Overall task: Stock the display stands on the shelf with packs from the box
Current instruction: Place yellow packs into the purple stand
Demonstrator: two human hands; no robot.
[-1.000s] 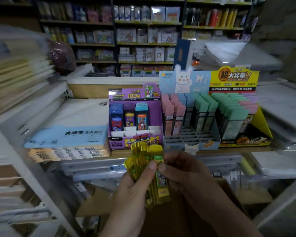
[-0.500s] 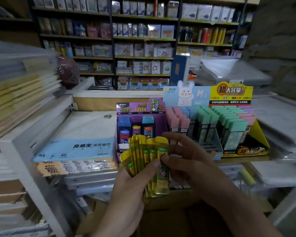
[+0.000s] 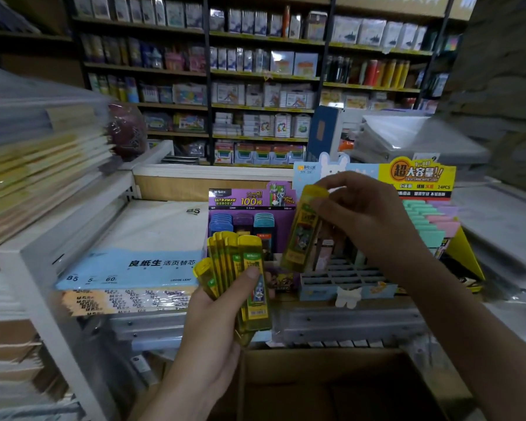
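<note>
The right hand [image 3: 368,220] pinches one pack [image 3: 302,232] by its top, fingers curled round it. The pack hangs near upright, slightly tilted, at the purple stand's [image 3: 243,202] right edge, lower end toward its front slots. The left hand [image 3: 222,314], in front of the stand, grips a fan of packs [image 3: 234,268]; the right hand is nearer.

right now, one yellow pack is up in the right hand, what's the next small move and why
Probably lower the single yellow pack into the purple stand: the right hand pinches it in the air beside that stand, while the left hand grips the other yellow packs.
</note>
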